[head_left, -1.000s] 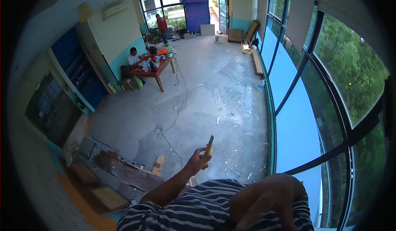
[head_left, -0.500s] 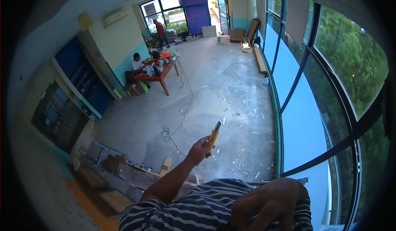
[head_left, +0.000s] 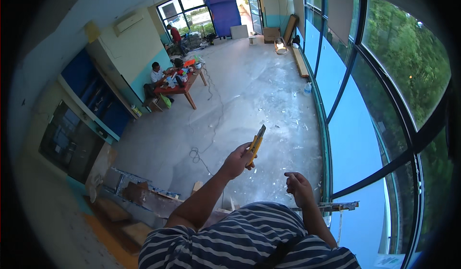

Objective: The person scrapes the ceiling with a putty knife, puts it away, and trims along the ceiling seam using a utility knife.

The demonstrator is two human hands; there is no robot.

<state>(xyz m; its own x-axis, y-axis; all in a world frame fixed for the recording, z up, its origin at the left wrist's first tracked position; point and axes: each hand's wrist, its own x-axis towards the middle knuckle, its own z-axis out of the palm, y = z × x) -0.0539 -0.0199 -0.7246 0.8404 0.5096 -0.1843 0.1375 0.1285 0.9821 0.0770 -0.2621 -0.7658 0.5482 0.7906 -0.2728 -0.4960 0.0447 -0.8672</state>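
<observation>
My left hand point(head_left: 236, 162) grips a yellow utility knife point(head_left: 255, 149) out in front of me, its blade slid out and pointing up and away. To the right, apart from the knife, is my right hand point(head_left: 300, 190), with its fingers curled in. Whatever may be between those fingers is too small or hidden to make out.
White scraps litter the grey floor point(head_left: 249, 110). A cord point(head_left: 196, 154) lies loosely coiled. Below left is a paint-stained plank point(head_left: 149, 197). Windows point(head_left: 360, 139) line the right. Farther off, one person sits by a cluttered red table point(head_left: 180, 89); another stands beyond.
My right hand has moved from close by my chest at the lower right to out in front. The knife in my left hand has shifted slightly up and right. The far person now bends over.
</observation>
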